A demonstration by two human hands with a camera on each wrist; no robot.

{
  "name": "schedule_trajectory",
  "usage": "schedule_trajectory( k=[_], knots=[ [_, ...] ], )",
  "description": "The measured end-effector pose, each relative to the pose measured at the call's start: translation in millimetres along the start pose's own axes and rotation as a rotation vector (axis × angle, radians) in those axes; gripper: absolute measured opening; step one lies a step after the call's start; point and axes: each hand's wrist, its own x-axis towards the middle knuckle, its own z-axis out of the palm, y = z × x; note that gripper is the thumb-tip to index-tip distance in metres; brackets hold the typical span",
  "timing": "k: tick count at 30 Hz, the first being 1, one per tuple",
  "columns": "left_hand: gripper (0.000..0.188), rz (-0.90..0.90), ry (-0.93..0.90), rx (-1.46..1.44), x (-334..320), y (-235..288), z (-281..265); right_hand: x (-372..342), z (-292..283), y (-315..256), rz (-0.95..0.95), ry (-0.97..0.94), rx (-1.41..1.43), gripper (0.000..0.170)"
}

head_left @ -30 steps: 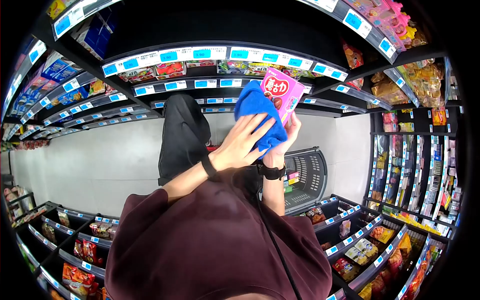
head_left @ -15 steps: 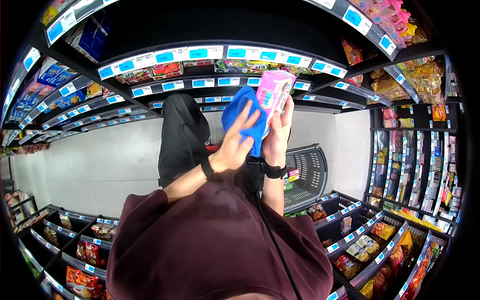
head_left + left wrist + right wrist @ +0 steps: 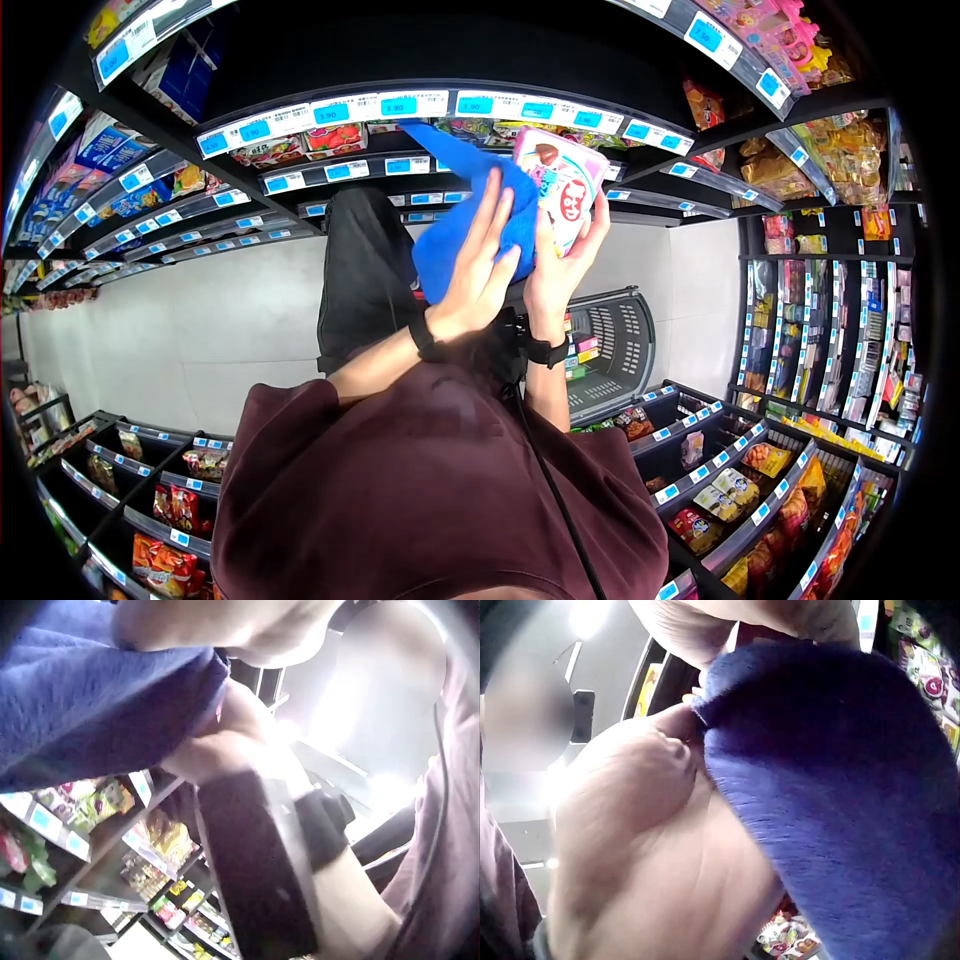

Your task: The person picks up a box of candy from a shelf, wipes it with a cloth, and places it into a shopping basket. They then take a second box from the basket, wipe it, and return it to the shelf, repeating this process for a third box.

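Note:
A pink-and-white snack box [image 3: 568, 185] stands tilted in front of the shelves in the head view. My right hand [image 3: 560, 270] holds it from below, thumb on the near side and fingers round its right edge. A blue cloth [image 3: 445, 245] drapes beside the box's left edge, one corner flaring up towards the price labels. My left hand [image 3: 478, 268] lies over the cloth with its fingers straight, pressing it close to the box. Both wrist views show the cloth large, beside the right palm [image 3: 652, 847] in the right wrist view; it hides most of the box there.
Shelves with price labels [image 3: 400, 105] and snack packs curve across the front. Below right sits a grey shopping basket [image 3: 625, 345] with several small boxes [image 3: 582, 352] inside. More snack shelves [image 3: 700, 490] stand behind the person, and racks [image 3: 825, 340] line the right.
The box has turned, showing its pink front first, then another side, now a white-and-pink face. The cloth has shifted left off the box and spread out, with the left hand moving along.

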Motion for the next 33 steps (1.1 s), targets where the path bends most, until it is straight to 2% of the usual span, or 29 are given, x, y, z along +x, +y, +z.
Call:
schedule_trajectory(
  k=[2, 3, 4, 6, 8, 10, 12, 13, 16, 17, 18, 20, 23, 27, 29, 31, 32, 33],
  knots=[
    [0.059, 0.042, 0.060, 0.059, -3.6, -4.9, 0.5, -1.5, 1.1, -2.4, 0.002, -0.036, 0.021, 0.071],
    [0.057, 0.080, 0.068, 0.073, 0.2, -12.1, -3.9, -4.8, -11.0, 10.1, 0.185, -0.102, 0.190, 0.070],
    [0.054, 0.048, 0.079, 0.043, 6.5, -7.2, -9.0, -9.4, -20.7, 17.0, 0.286, -0.173, 0.282, 0.072],
    [0.051, -0.033, 0.026, -0.065, 18.4, 1.0, -19.3, -16.2, -31.1, 23.1, 0.276, -0.331, 0.228, 0.068],
    [0.049, -0.019, -0.007, -0.050, 24.5, 6.9, -23.3, -20.3, -30.1, 22.7, 0.275, -0.264, 0.475, 0.067],
    [0.048, 0.033, -0.041, -0.050, 24.2, 8.3, -20.4, -22.7, -27.3, 19.3, 0.332, -0.114, 0.732, 0.082],
    [0.049, 0.031, -0.028, -0.047, 18.0, 8.2, -13.3, -12.5, -26.9, 8.1, 0.236, -0.152, 0.618, 0.086],
    [0.051, 0.069, -0.010, -0.018, 15.9, 6.5, -10.5, -9.5, -32.1, 11.5, 0.196, -0.240, 0.570, 0.084],
    [0.050, 0.099, 0.072, 0.006, 13.0, 13.5, -3.7, -13.6, -43.7, 23.0, 0.246, -0.307, 0.658, 0.086],
    [0.049, 0.093, 0.107, 0.003, 12.0, 16.5, -1.2, -16.1, -41.0, 29.1, 0.257, -0.270, 0.561, 0.087],
    [0.048, 0.132, 0.073, 0.029, 10.2, 17.3, 1.6, -17.9, -27.8, 23.4, 0.230, -0.233, 0.281, 0.085],
    [0.048, 0.174, 0.085, 0.099, 7.4, 17.4, 9.3, -23.2, -15.4, 22.6, 0.194, -0.262, 0.182, 0.081],
    [0.047, 0.207, 0.015, 0.078, 19.8, 22.3, -1.8, -36.5, -12.1, 42.4, 0.273, -0.251, 0.287, 0.070],
    [0.044, 0.218, -0.122, 0.047, 52.3, 28.6, -16.7, -56.8, -10.8, 40.7, 0.331, -0.293, 0.265, 0.073],
    [0.045, 0.247, -0.186, 0.091, 56.8, 27.0, -16.0, -62.0, -10.1, 23.7, 0.374, -0.258, 0.392, 0.074],
    [0.046, 0.274, -0.253, 0.133, 45.8, 24.6, -7.4, -53.3, -8.1, 11.4, 0.339, -0.162, 0.467, 0.074],
    [0.052, 0.227, -0.322, 0.091, 34.8, 27.7, -1.9, -42.3, -8.7, 8.9, 0.411, -0.044, 0.574, 0.082],
    [0.052, 0.245, -0.402, 0.150, 21.1, 24.6, 1.9, -40.1, -16.6, 12.9, 0.259, -0.078, 0.455, 0.081]
  ],
)
